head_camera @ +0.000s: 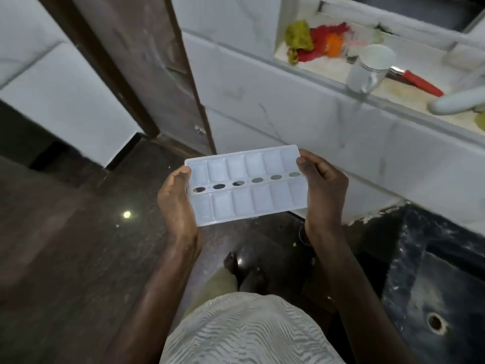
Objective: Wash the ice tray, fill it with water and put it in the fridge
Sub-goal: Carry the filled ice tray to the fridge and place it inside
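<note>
Your patterned shirt [244, 329] sits below the ice tray [246, 185], held level over the floor, long axis running hand to hand, left hand [175, 203] and right hand [322, 190] fingers pinching opposite short ends, equally near, water undiscernible.
</note>
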The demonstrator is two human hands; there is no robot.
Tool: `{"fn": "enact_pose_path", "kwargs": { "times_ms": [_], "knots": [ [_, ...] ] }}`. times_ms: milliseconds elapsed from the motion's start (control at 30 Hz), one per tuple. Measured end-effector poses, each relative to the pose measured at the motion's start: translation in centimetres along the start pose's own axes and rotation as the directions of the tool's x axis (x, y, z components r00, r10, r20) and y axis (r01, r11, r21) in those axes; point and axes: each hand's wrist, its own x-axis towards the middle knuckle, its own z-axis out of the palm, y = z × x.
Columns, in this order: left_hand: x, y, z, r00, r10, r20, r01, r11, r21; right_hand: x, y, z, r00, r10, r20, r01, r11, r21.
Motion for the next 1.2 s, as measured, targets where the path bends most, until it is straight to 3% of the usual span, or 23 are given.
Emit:
{"fn": "enact_pose_path", "kwargs": {
  "times_ms": [333, 567, 700, 900, 1200],
  "knots": [
    [3.9, 0.7, -6.3, 0.941, -0.004, -0.339, -0.031, 0.995, -0.1, 1.7, 0.9, 11.6, 0.937, 0.002, 0.351, 0.056, 0.986, -0.155],
    [8.9, 1.8, -11.6, 0.816, -0.027, -0.577, -0.103, 0.976, -0.192, 2.3, 2.7, 24.0, 0.778, 0.021, 0.628, 0.196, 0.941, -0.275],
    [11.2, 2.7, -15.3, 0.688, -0.062, -0.723, -0.173, 0.953, -0.247, 0.7, 4.2, 31.9, 0.635, 0.074, 0.769, 0.208, 0.942, -0.263],
    [12.1, 4.1, -20.9, 0.451, -0.112, -0.885, -0.279, 0.925, -0.26, -4.2, 5.7, 41.8, 0.332, 0.169, 0.928, 0.27, 0.926, -0.265],
    [12.4, 5.0, -26.2, 0.117, -0.241, -0.964, -0.374, 0.888, -0.267, -12.1, 7.2, 52.0, -0.005, 0.267, 0.964, 0.389, 0.888, -0.244]
  ]
}}
